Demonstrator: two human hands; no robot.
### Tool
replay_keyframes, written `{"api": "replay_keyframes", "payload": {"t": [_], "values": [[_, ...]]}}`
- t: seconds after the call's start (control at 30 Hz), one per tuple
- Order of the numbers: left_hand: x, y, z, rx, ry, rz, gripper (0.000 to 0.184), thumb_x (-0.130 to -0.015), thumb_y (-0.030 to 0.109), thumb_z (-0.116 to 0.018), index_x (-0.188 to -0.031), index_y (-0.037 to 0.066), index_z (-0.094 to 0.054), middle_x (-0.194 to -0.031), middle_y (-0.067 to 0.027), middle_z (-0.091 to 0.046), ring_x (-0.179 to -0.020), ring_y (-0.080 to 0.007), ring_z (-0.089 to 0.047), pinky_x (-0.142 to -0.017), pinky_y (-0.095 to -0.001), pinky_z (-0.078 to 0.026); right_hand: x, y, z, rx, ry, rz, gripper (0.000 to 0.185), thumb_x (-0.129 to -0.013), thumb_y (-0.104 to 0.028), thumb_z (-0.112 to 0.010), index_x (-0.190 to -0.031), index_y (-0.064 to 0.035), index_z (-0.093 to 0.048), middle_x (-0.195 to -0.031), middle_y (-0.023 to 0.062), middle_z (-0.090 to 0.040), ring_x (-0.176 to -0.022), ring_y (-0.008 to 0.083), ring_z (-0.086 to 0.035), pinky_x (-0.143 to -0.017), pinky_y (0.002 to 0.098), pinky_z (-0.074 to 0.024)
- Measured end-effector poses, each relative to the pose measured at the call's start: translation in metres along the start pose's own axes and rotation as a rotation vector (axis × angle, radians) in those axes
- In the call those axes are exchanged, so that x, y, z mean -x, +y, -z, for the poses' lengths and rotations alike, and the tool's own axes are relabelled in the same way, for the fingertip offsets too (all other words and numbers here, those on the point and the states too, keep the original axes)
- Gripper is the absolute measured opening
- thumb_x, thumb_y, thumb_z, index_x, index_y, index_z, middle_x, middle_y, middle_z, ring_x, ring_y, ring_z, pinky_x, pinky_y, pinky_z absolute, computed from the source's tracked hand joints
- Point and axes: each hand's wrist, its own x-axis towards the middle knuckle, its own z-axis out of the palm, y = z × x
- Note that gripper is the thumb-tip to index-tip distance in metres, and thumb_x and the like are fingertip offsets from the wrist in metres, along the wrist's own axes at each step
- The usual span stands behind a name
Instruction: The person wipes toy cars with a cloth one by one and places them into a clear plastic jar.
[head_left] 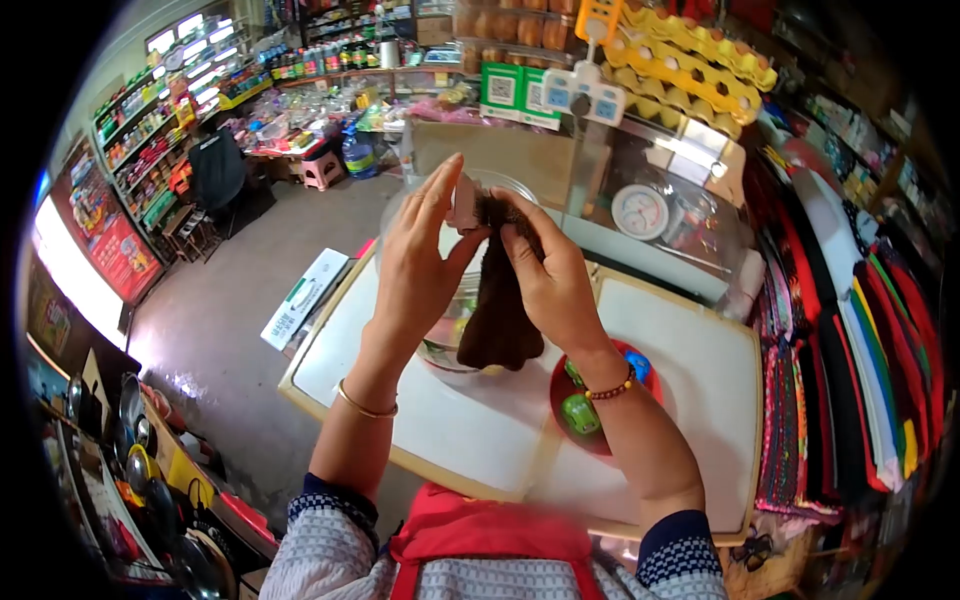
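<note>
Above the table, in the head view, both hands are raised around a dark brown cloth piece (500,310), soft and sock-like, which hangs down. My right hand (540,260) pinches its gathered, fuzzy top between thumb and fingers. My left hand (415,255) has long straight fingers at a pale pink flat piece (464,205), and its thumb presses in at the cloth's upper edge. Whether the pink piece is joined to the cloth, I cannot tell. A clear round tub (440,358) stands behind the cloth, partly hidden. Below my right wrist sits a red bowl (562,415) holding green and blue toys.
The white table (460,440) has a wooden edge. Beyond it stands a glass case (665,165) with green QR-code cards (515,92) and a power strip (585,95). Folded clothes (850,350) hang at right. A white box (305,297) lies by the table's left edge.
</note>
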Motion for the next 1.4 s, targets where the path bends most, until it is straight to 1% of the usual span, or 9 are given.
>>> {"api": "replay_keyframes", "payload": {"t": [0.13, 0.4, 0.47, 0.5, 0.63, 0.93, 1.23, 1.3, 1.4], "values": [[0.008, -0.014, 0.001, -0.026, -0.053, 0.126, 0.083, -0.071, 0.003, -0.074, -0.141, 0.005, -0.030, -0.131, -0.0193, -0.048, -0.117, -0.0362, -0.048, -0.094, -0.0403, -0.043, -0.005, -0.005, -0.005, 0.083, -0.030, -0.031, 0.032, -0.094, -0.012, -0.048, -0.124, 0.0002, -0.050, -0.118, 0.0184, -0.058, -0.111, 0.0285, -0.055, -0.095, 0.0328, -0.0404], [0.009, -0.014, -0.002, -0.029, -0.071, 0.185, 0.083, -0.073, 0.008, -0.075, -0.141, 0.004, -0.029, -0.137, -0.0234, -0.038, -0.123, -0.0388, -0.042, -0.100, -0.0422, -0.039, 0.012, -0.003, 0.006, 0.025, 0.035, -0.050, 0.031, -0.095, -0.012, -0.047, -0.124, -0.0009, -0.050, -0.121, 0.0151, -0.057, -0.114, 0.0246, -0.053, -0.098, 0.0316, -0.0380], [0.009, -0.015, -0.001, -0.175, -0.062, 0.091, 0.079, -0.073, 0.011, -0.075, -0.139, 0.003, -0.032, -0.138, -0.0214, -0.038, -0.125, -0.0372, -0.040, -0.102, -0.0421, -0.037, 0.031, -0.002, 0.013, -0.212, 0.090, -0.175, 0.030, -0.095, -0.011, -0.046, -0.123, -0.0011, -0.051, -0.120, 0.0119, -0.057, -0.113, 0.0200, -0.052, -0.097, 0.0298, -0.0374], [0.009, -0.012, 0.001, -0.137, -0.064, 0.095, 0.072, -0.074, 0.012, -0.075, -0.135, 0.004, -0.038, -0.138, -0.0191, -0.040, -0.125, -0.0360, -0.040, -0.103, -0.0413, -0.036, 0.043, -0.001, 0.015, -0.230, 0.101, -0.153, 0.029, -0.098, -0.013, -0.043, -0.124, -0.0010, -0.049, -0.115, 0.0076, -0.057, -0.099, 0.0133, -0.054, -0.089, 0.0268, -0.0429], [0.021, 0.011, -0.010, -0.029, 0.103, -0.105, 0.043, -0.074, -0.002, -0.067, -0.116, 0.003, -0.057, -0.124, -0.0148, -0.055, -0.113, -0.0314, -0.054, -0.093, -0.0373, -0.045, 0.118, 0.017, 0.015, -0.154, 0.119, -0.334, 0.029, -0.092, -0.002, -0.046, -0.121, -0.0013, -0.051, -0.112, 0.0083, -0.058, -0.102, 0.0159, -0.054, -0.091, 0.0271, -0.0410], [0.131, 0.045, -0.111, 0.485, -0.566, 0.073, 0.033, -0.078, 0.005, -0.064, -0.109, 0.000, -0.057, -0.111, -0.0168, -0.058, -0.099, -0.0343, -0.057, -0.084, -0.0391, -0.048, 0.264, 0.042, 0.036, 0.124, 0.409, -0.555, 0.040, -0.081, -0.002, -0.065, -0.118, -0.0001, -0.050, -0.108, 0.0128, -0.058, -0.101, 0.0219, -0.056, -0.089, 0.0307, -0.0440], [0.179, 0.070, -0.184, 0.377, -0.937, -0.051, 0.054, -0.079, 0.010, -0.060, -0.128, -0.002, -0.042, -0.113, -0.0197, -0.054, -0.103, -0.0350, -0.053, -0.088, -0.0406, -0.044, 0.264, 0.035, 0.108, 0.303, 0.737, -0.653, 0.028, -0.094, -0.012, -0.047, -0.117, 0.0035, -0.051, -0.116, 0.0175, -0.059, -0.109, 0.0273, -0.056, -0.093, 0.0356, -0.0425], [0.181, 0.073, -0.189, 0.300, -1.022, -0.041, 0.056, -0.079, 0.012, -0.060, -0.129, -0.003, -0.040, -0.112, -0.0203, -0.054, -0.101, -0.0348, -0.053, -0.087, -0.0403, -0.044, 0.243, 0.022, 0.114, 0.645, 0.342, -0.809, 0.026, -0.093, -0.013, -0.047, -0.114, 0.0039, -0.048, -0.109, 0.0230, -0.058, -0.102, 0.0379, -0.057, -0.086, 0.0423, -0.0461], [0.180, 0.077, -0.193, 0.199, -1.161, -0.009, 0.062, -0.076, 0.009, -0.063, -0.131, 0.001, -0.037, -0.112, -0.0196, -0.054, -0.106, -0.0370, -0.050, -0.088, -0.0446, -0.043, 0.242, 0.038, 0.115, 0.971, 0.084, -0.781, 0.026, -0.093, -0.015, -0.047, -0.112, 0.0020, -0.047, -0.109, 0.0263, -0.055, -0.095, 0.0440, -0.055, -0.081, 0.0472, -0.0461]]}}
